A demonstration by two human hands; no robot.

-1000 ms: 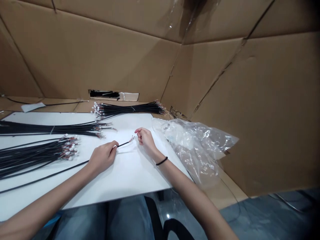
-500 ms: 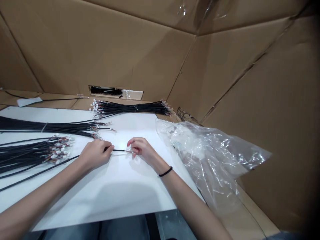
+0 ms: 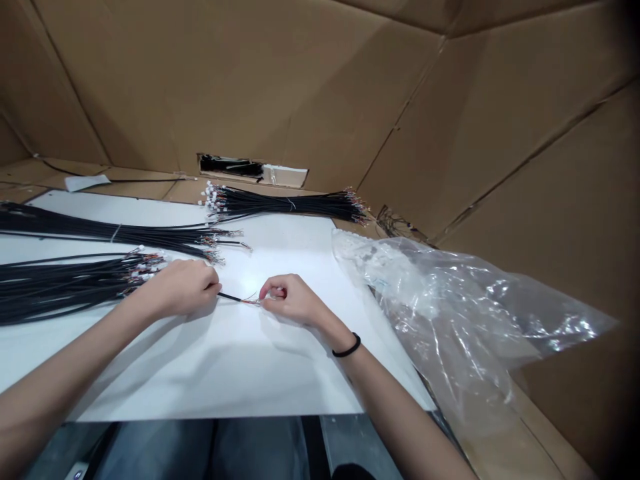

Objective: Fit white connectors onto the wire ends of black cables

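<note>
**Blk wire (image 3: 233, 297) held betw. hands, mid-bench (image 3: 210, 393)**

L hand (image 3: 183, 287) has its fingers (image 3: 213, 288) clamped on the wire. R hand (image 3: 293, 300) has its fingers (image 3: 270, 292) curled together at the frayed strands (image 3: 251, 301) of the wire's end; contact w/ the strands is hard to tell. Fine strands like these splay easily, so a light pinch close to the tip, w/ the wire kept taut, should suit best. Wire bundles (image 3: 65, 277) lie along L edge of bench, 2nd bundle (image 3: 285, 205) along back edge, plastic bag (image 3: 460, 327) at R edge.

The right hand (image 3: 293, 300) now touches the wire tip (image 3: 251, 301).
</note>
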